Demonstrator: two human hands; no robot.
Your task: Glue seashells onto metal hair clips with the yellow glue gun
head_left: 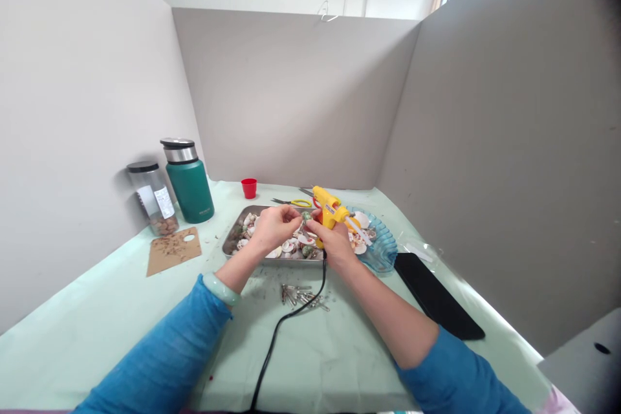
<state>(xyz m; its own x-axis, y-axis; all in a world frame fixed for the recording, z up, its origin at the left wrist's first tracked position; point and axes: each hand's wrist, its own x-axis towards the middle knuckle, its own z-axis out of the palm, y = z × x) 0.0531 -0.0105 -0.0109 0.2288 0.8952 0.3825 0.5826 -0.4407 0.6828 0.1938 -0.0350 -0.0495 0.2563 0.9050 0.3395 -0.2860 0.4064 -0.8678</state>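
Note:
A yellow hot glue gun (328, 202) is gripped by my right hand (336, 242), its nozzle toward the upper left and a whitish glue stick (358, 230) coming out of its back. My left hand (276, 228) is closed in a pinch just left of the gun, and the small thing at its fingertips is too hidden to name. Both hands are over a metal tray (277, 262) of seashells (290, 246). In front of it lies a pile of small metal clips (301, 296). The gun's black cord (284, 318) runs past them toward me.
A blue glass dish (385, 249) with shells sits right of the tray, near a black flat slab (436, 294). Behind are scissors (301, 203) and a red cup (249, 188). A green bottle (190, 187), a jar (154, 200) and a brown board (169, 252) stand left. Grey panels (295, 97) enclose the table.

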